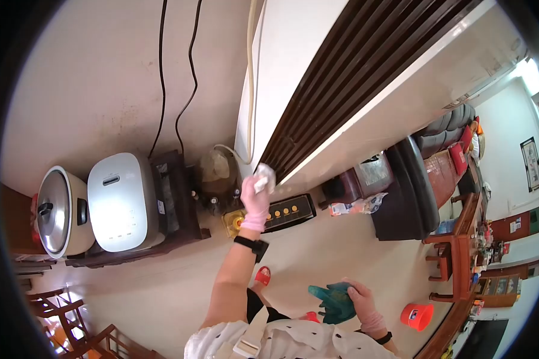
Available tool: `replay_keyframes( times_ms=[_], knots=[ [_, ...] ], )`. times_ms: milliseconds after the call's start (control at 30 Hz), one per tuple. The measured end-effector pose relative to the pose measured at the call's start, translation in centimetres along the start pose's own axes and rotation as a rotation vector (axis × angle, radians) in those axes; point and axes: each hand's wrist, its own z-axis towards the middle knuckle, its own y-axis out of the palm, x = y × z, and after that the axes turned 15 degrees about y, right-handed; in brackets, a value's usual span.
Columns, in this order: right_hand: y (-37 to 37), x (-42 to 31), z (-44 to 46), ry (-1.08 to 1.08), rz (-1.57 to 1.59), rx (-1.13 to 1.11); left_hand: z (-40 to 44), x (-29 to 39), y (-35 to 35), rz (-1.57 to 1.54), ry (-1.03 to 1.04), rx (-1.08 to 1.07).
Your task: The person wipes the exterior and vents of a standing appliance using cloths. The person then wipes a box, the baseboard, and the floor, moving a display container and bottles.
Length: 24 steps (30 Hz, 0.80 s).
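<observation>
My left hand (257,197), in a pink glove, reaches forward with its fingers closed on a white cloth (266,176). The cloth is at the lower end of a dark slatted panel (335,84) set in a tall white housing (395,116). My right hand (365,304), also in a pink glove, is near my body and closed on a limp green rubber glove (334,303), whose fingers hang out to the left. Below the panel, partly behind my left wrist, a black box with yellow round marks (290,212) lies on the floor.
On a dark low stand (182,224) at left are a silver-white appliance (118,200) and a lidded cooker (63,212). Black cables (161,72) run down the wall. A red bucket (417,316), dark sofa (401,194) and wooden table (461,245) are to the right; wooden chairs (66,320) lower left.
</observation>
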Motion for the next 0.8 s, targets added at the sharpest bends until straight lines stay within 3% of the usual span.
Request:
replay_keyframes(
  times_ms=[33,100,200,267,300,367,400,433,500,600,700,733,800],
  knots=[
    [0.0,0.2,0.1,0.008,-0.002,0.000,3.0,2.2,0.7,-0.118,0.153,0.014],
    [0.0,0.8,0.3,-0.044,0.016,0.032,5.5,5.0,2.8,-0.362,0.168,-0.062],
    [0.9,1.3,0.2,-0.074,-0.071,0.125,1.0,1.5,3.2,-0.181,0.262,-0.041],
    [1.2,1.4,-0.5,-0.034,-0.069,0.098,-5.6,-3.6,0.6,-0.026,0.033,-0.219],
    [1.3,1.2,-0.7,-0.002,-0.072,0.072,-4.9,-3.8,-0.6,0.067,-0.073,-0.329],
    [0.8,0.5,-0.6,0.002,-0.046,0.053,-3.2,-4.2,0.5,-0.241,-0.324,0.041],
    [0.7,0.7,-1.1,0.043,-0.019,0.032,1.4,-1.8,0.7,0.024,0.031,-0.026],
    [0.5,1.0,-1.2,0.058,-0.023,0.032,4.5,0.2,1.6,-0.069,0.166,0.053],
    [0.3,1.1,-0.2,0.038,0.072,0.013,8.1,3.4,3.4,-0.380,0.168,0.041],
    [1.4,0.6,0.1,0.004,-0.013,0.107,5.8,0.8,4.3,-0.139,0.327,0.065],
    [2.2,0.4,0.4,-0.024,-0.090,0.070,0.0,-3.9,2.8,-0.149,0.039,-0.173],
    [2.5,0.1,0.8,-0.030,-0.087,0.063,0.4,-4.1,2.3,-0.038,0.141,-0.195],
    [2.7,-0.4,0.6,0.027,-0.110,0.017,0.8,-5.2,1.3,0.023,0.074,-0.416]
  ],
)
